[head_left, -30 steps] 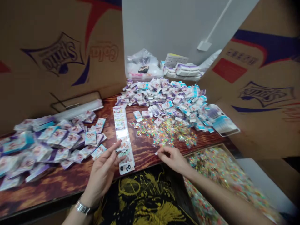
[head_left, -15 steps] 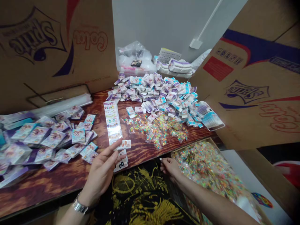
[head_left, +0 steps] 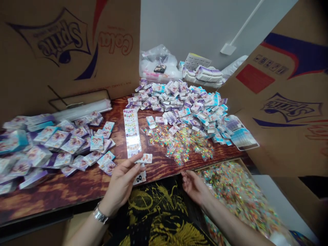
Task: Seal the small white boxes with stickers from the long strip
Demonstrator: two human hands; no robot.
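Observation:
My left hand (head_left: 123, 179), a metal watch on its wrist, is at the table's front edge with its fingers stretched out and slightly apart. Its fingertips overlap the lower end of a long strip of round stickers (head_left: 132, 133) and a small printed card (head_left: 147, 158); I cannot tell whether they touch. Another card marked 8 (head_left: 139, 178) lies just beyond the fingers. Over my lap at the table edge, my right hand (head_left: 193, 184) has its fingers curled and pinched; what they hold, if anything, is hidden. Small clear bags of coloured bits (head_left: 179, 143) lie beyond it.
Small hand-printed boxes lie in a left heap (head_left: 74, 141) and a larger back heap (head_left: 179, 99). A carton (head_left: 235, 191) full of coloured-bit bags stands at my right. Tall cardboard boxes (head_left: 112, 68) flank the table. A plastic roll (head_left: 84, 110) lies behind the left heap.
The view has turned slightly left, so the scene sits further right. My left hand stays by the cards with fingers extended. My right hand remains pinched near the table edge.

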